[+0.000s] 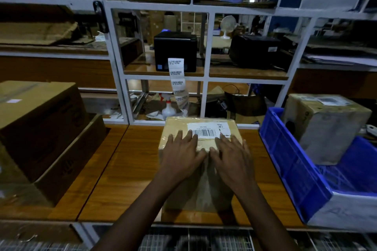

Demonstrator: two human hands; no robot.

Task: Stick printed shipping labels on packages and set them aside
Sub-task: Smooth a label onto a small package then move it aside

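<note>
A brown cardboard package [201, 185] stands on the wooden table [126, 169] in front of me. A white shipping label [205, 130] with a barcode lies on its top. My left hand [182, 155] and my right hand [231, 158] lie flat on the package top, fingers straight and spread, fingertips at the label's near edge. A strip of printed labels [177, 81] hangs from the black label printer [175, 51] on the shelf behind.
A blue plastic crate [302, 173] at the right holds a labelled box [326, 126]. Stacked cardboard boxes [40, 128] fill the table's left side. A white metal rack [206, 79] stands behind, with a second black printer [255, 51] and a spray bottle [168, 108].
</note>
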